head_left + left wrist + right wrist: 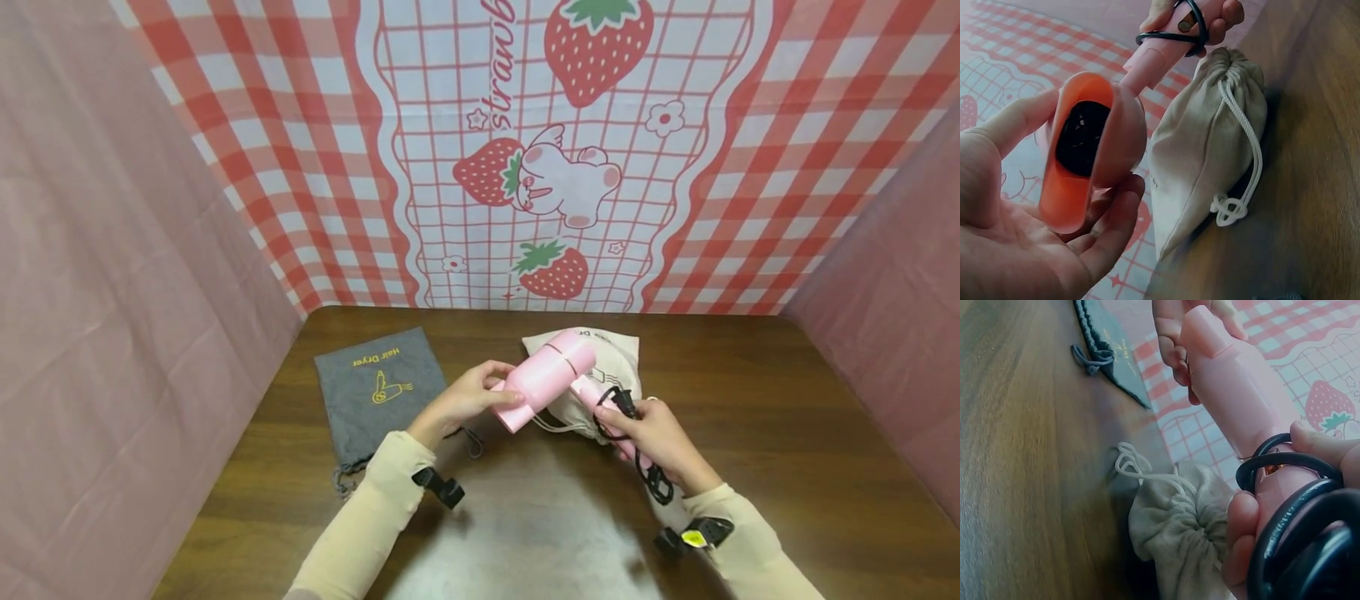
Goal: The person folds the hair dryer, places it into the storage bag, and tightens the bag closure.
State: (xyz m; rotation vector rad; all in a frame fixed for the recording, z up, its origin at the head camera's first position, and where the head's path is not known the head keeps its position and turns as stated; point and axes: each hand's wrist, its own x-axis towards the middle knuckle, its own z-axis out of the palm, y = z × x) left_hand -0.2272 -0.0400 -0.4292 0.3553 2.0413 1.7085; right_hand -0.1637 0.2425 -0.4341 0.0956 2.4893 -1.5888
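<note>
A pink hair dryer (547,373) is held tilted above the table between both hands. My left hand (474,397) grips it by the flat nozzle (1063,209), thumb on one side and fingers on the other; the dark opening faces the left wrist camera. My right hand (663,439) grips the handle (1275,494), round which a black power cord (658,485) is looped. Under the dryer lies a cream drawstring pouch (624,354), partly hidden by it in the head view. Its white cord (1247,134) shows in the left wrist view.
Left of the hands, a grey drawstring pouch (348,417) with yellow "Hair Dryer" lettering lies flat on the brown wooden table (255,467). A red-and-white checked strawberry cloth (420,167) hangs behind. Pink curtains (135,250) stand at both sides.
</note>
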